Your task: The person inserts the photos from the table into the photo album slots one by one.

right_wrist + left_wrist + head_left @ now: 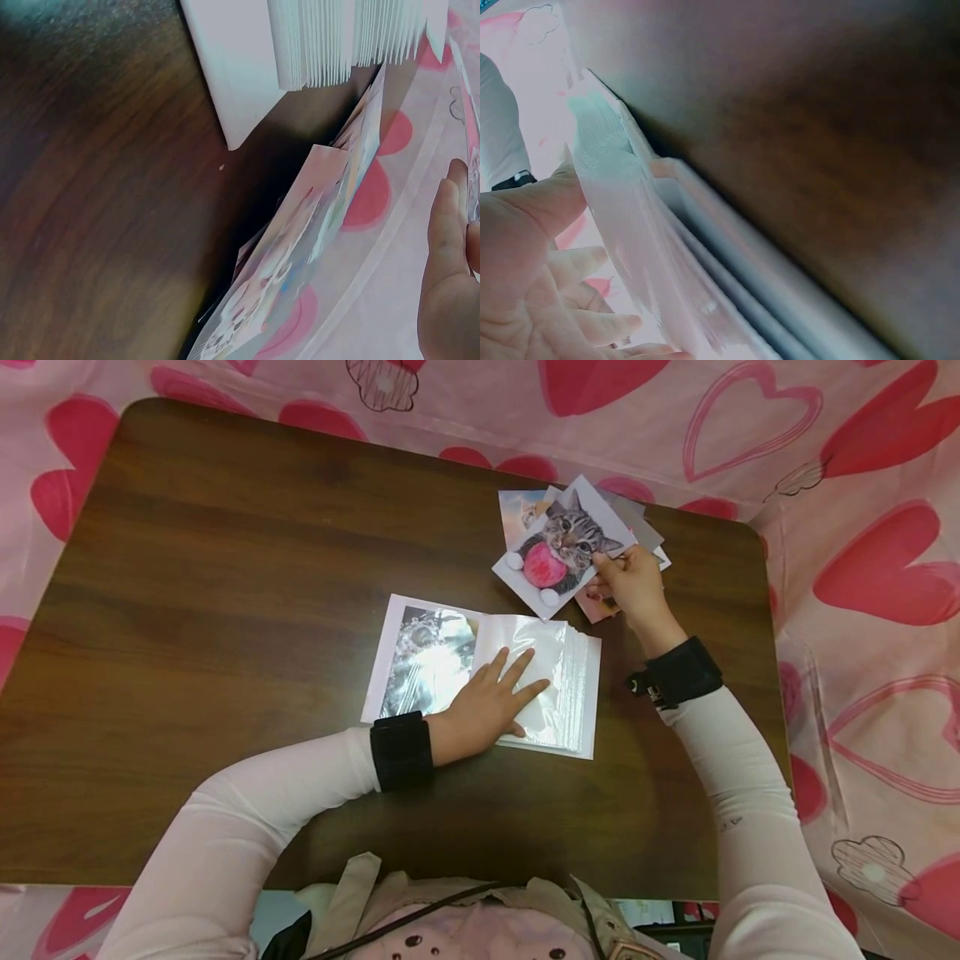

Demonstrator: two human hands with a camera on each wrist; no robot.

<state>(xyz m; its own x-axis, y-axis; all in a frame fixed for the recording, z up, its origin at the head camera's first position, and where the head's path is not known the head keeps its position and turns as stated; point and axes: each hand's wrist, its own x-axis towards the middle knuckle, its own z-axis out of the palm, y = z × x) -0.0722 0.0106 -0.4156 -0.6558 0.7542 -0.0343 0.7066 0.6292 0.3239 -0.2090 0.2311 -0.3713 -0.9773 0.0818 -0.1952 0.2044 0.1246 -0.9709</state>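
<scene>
An open photo album with clear sleeves lies near the table's middle. Its left page holds a dark, glare-covered photo. My left hand rests on the right-hand sleeve with fingers spread. In the left wrist view, that hand lies along the stacked sleeves. Between thumb and fingers, my right hand pinches a photo of a grey tabby cat with a pink ball, over a loose pile of photos. The right wrist view shows that photo edge-on, beside the fingers.
The brown wooden table extends widely to the left of the album. A pink cloth with red hearts hangs behind and to the right. Fanned photos lie beyond the album's right edge.
</scene>
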